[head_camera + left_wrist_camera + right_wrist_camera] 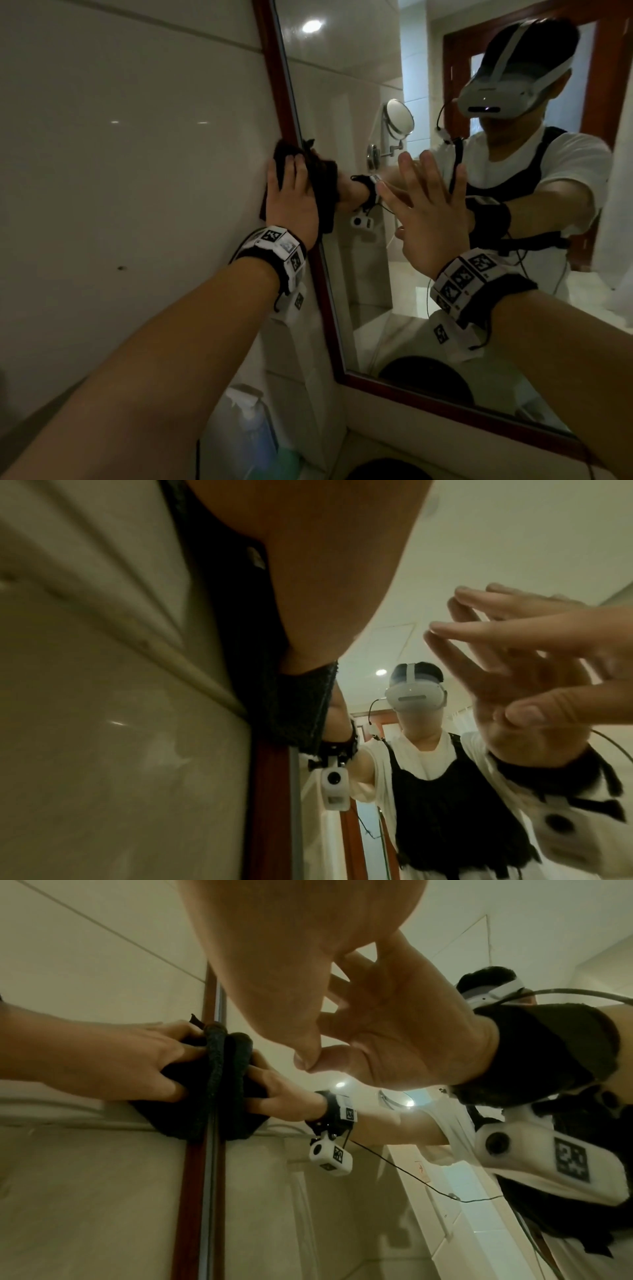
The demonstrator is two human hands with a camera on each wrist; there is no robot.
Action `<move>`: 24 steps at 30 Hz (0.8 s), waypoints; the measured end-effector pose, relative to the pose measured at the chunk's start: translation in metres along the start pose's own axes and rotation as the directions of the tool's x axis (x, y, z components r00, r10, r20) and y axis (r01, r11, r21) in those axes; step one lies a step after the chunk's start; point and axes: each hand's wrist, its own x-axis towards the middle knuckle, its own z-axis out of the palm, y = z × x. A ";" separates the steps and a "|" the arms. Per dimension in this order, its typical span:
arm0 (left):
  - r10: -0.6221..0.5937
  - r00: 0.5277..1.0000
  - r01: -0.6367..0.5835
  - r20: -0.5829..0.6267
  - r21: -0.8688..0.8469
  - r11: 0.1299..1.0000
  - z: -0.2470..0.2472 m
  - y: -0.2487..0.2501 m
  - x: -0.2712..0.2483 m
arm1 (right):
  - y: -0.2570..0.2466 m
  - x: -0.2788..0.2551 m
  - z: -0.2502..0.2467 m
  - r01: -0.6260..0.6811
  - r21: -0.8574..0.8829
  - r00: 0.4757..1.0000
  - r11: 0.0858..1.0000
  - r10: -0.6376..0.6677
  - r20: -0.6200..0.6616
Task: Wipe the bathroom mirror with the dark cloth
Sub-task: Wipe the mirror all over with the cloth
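The dark cloth [296, 178] lies under my flat left hand [291, 202], pressed over the mirror's red frame [274, 68]; my right hand [426, 212] is spread with fingertips on the mirror [342, 102]. From my left wrist, cloth [301, 710] sits below my palm. From my right wrist, cloth [212, 1085] lies left of my thumb.

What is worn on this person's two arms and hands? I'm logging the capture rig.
Both forearms are bare, without sleeves or gloves. The left hand and right hand each have a black wrist strap carrying white blocks with black square markers. A white camera housing hangs under each wrist, trailing a thin black cable.
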 end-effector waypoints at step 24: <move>0.171 0.976 -0.176 0.137 0.030 0.984 0.088 0.065 -0.103 | -0.006 -0.036 0.021 0.060 0.012 0.998 0.998 -0.061 0.012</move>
